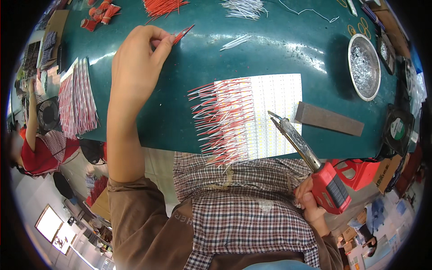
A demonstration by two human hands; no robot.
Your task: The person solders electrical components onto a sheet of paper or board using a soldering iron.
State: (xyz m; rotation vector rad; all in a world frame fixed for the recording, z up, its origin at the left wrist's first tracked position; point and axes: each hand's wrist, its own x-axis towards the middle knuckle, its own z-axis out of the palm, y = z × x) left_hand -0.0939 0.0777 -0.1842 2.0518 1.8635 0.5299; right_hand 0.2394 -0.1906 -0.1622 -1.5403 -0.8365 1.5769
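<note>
Between the thumb and fingers of my left hand (pixel 137 60) is a small bunch of red wires (pixel 183 34), held over the far left of the green table. My right hand (pixel 309 200) is closed round the red handle of a soldering gun (pixel 315 168). Its metal tip points up and left, over a white LED board panel (pixel 276 94). Many red and white wires (pixel 222 117) stick out along the panel's left side. Against the panel's right edge lies a grey-brown bar (pixel 330 119).
Red wires (pixel 164 6) and white wires (pixel 245 8) lie in piles at the back, with a few loose white wires (pixel 235 42) nearer. A round metal bowl (pixel 364 67) and a black fan (pixel 398 128) stand right. Wired strips (pixel 77 101) hang over the left edge. A co-worker in red (pixel 45 150) sits left.
</note>
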